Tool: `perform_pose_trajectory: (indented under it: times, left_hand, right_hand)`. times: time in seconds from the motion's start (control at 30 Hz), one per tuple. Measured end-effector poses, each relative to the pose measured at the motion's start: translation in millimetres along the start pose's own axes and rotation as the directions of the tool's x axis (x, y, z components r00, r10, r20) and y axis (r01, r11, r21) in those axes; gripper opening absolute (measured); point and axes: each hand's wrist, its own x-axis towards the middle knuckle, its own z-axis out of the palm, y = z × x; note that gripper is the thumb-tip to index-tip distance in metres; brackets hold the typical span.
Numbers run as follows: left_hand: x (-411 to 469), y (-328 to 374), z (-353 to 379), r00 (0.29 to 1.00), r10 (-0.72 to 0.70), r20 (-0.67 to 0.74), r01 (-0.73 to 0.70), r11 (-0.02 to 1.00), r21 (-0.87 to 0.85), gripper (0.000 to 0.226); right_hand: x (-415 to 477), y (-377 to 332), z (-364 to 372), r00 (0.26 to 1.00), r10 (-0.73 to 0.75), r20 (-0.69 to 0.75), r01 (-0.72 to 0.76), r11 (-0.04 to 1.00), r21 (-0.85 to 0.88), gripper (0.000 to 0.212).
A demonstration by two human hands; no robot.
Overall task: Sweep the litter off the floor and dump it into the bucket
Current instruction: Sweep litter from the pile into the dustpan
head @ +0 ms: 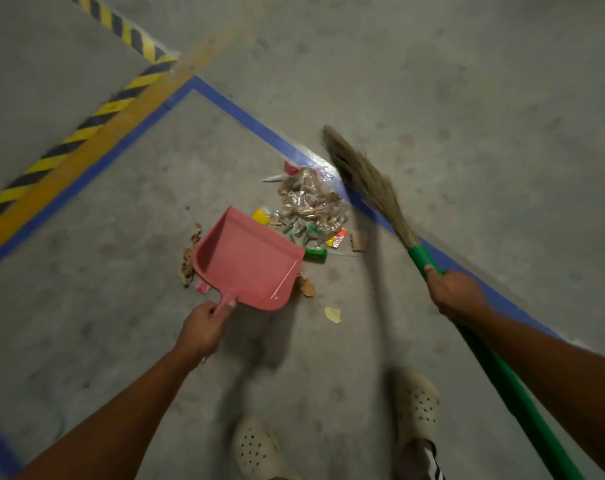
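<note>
The litter pile (pixel 311 206), a heap of crumpled clear wrappers, dry leaves and bright scraps, lies on the concrete floor (pixel 467 81) against a blue tape line (pixel 245 116). Just on the person's side of the pile sits a pink dustpan (pixel 245 261), its long axis running from the handle near the person up to its wide mouth, which faces the pile and nearly touches the closest wrappers. The left hand (pixel 202 329) curls round the dustpan's short handle, hiding most of it. Brown leaves stick out from under the pan's side away from the pile, partly covered by it. To the right of the pile a broom (pixel 363 178) slants steeply, its straw head pointing away from the person, past the pile's far edge, and its green handle (pixel 502 368) running back down until the picture's edge cuts it off. The right hand (pixel 455 294) grips that handle just below the straw, fingers wrapped around it. The straw is blurred, so whether it touches the floor cannot be told. A pale yellow scrap (pixel 333 314) lies apart from the pile, nearer the person, and two cream clogs (pixel 256 448) stand nearer still, one cut off at the bottom. Far beyond the pile runs a yellow-and-black striped band (pixel 86 126).
</note>
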Motion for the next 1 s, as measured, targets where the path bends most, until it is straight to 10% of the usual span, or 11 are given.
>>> perform_pose_trajectory:
  times: [0.53, 1.0]
  left_hand:
    - [-46.1, -138.2, 0.6, 0.973, -0.221, 0.063, 0.201, 0.951, 0.236, 0.03]
    - [19.6, -146.4, 7.9, 0.925, -0.341, 0.171, 0.304, 0.929, 0.21, 0.016]
  right_hand:
    - [34.6, 6.0, 64.8, 0.951, -0.293, 0.097, 0.308, 0.903, -0.3, 0.053]
    - [17.6, -31.6, 136.6, 0.979, -0.168, 0.115, 0.19, 0.959, -0.212, 0.056]
